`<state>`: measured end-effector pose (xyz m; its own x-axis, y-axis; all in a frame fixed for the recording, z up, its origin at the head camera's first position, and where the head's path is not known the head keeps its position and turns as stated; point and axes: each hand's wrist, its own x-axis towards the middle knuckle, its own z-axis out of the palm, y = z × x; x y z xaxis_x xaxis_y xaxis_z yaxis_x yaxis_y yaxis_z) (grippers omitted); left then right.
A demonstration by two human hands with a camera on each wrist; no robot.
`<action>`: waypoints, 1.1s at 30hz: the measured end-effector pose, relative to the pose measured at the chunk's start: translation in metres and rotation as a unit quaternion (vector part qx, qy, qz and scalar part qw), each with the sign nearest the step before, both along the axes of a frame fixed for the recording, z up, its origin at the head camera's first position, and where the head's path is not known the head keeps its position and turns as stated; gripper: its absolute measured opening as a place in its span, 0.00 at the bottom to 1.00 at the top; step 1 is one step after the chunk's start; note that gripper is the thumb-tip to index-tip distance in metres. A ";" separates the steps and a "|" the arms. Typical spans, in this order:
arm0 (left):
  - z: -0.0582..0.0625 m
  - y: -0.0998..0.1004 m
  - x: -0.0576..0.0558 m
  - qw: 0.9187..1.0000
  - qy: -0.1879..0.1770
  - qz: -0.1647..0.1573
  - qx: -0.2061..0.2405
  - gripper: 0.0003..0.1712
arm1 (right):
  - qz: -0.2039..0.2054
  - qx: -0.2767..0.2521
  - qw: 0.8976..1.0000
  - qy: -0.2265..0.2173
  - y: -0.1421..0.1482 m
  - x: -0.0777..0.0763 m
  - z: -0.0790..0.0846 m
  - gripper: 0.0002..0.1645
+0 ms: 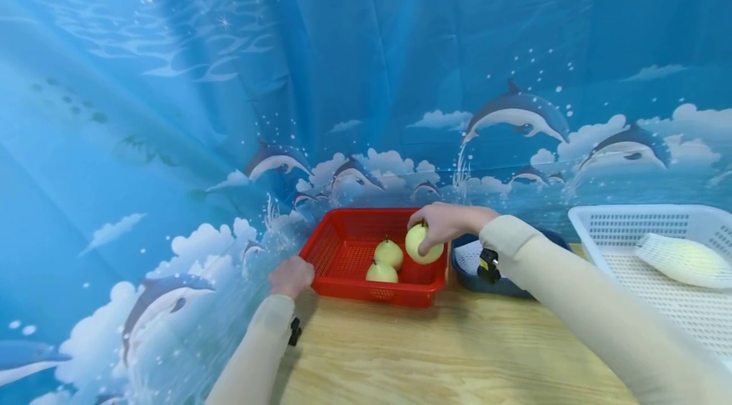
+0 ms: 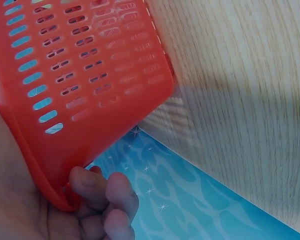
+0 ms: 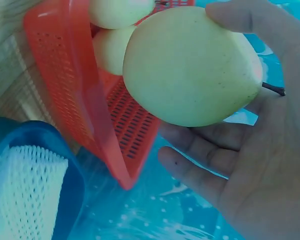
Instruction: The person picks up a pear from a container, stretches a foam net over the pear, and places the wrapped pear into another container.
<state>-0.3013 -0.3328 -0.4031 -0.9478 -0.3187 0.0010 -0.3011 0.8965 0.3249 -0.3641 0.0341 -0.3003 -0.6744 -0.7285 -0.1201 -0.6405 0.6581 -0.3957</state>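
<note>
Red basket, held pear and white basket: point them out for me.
Red basket (image 1: 354, 290): head view, front wall.
Held pear (image 3: 190, 70): right wrist view, rounded side.
White basket (image 1: 629, 271): head view, bare floor.

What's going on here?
A person is handling pears at a table. Their right hand holds a bare pear at the right end of the red basket, where two other pears lie. Their left hand grips the basket's left end by the rim. Right of it, a dark blue bin holds white foam netting; farther right, a netted fruit lies in a white basket.
</note>
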 end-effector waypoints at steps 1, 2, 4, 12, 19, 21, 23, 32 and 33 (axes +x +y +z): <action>0.000 0.000 0.000 1.000 -0.001 -0.002 -0.001 0.23 | 0.001 -0.004 1.000 0.000 0.004 0.003 0.002 0.35; 0.000 0.000 0.000 1.000 -0.002 -0.003 -0.001 0.23 | 0.002 -0.009 1.000 0.001 0.008 0.006 0.004 0.34; 0.000 0.000 0.000 1.000 -0.001 -0.004 0.000 0.23 | 0.004 -0.014 1.000 0.003 0.015 0.013 0.008 0.33; -0.001 -0.002 -0.002 1.000 0.001 0.000 -0.003 0.22 | 0.011 -0.011 1.000 0.008 0.045 0.044 0.012 0.31; -0.001 -0.003 -0.003 1.000 -0.004 -0.003 0.005 0.21 | 0.019 -0.002 1.000 -0.012 0.065 0.072 0.001 0.29; -0.002 -0.004 -0.004 1.000 -0.005 -0.004 0.006 0.21 | 0.013 0.003 1.000 -0.014 0.070 0.079 -0.004 0.29; -0.003 -0.004 -0.006 1.000 -0.008 -0.004 0.004 0.21 | 0.011 0.006 1.000 -0.014 0.075 0.086 -0.011 0.29; -0.001 -0.003 -0.006 1.000 -0.015 -0.002 -0.003 0.25 | 0.006 0.009 1.000 -0.022 0.095 0.105 -0.043 0.31; -0.001 -0.003 -0.005 1.000 -0.017 -0.001 -0.001 0.25 | 0.006 0.009 1.000 -0.021 0.097 0.106 -0.047 0.31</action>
<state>-0.3065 -0.3354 -0.4036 -0.9482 -0.3160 -0.0311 -0.3095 0.8982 0.3122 -0.2579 0.1316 -0.3475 -0.6591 -0.7347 -0.1607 -0.6319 0.6569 -0.4112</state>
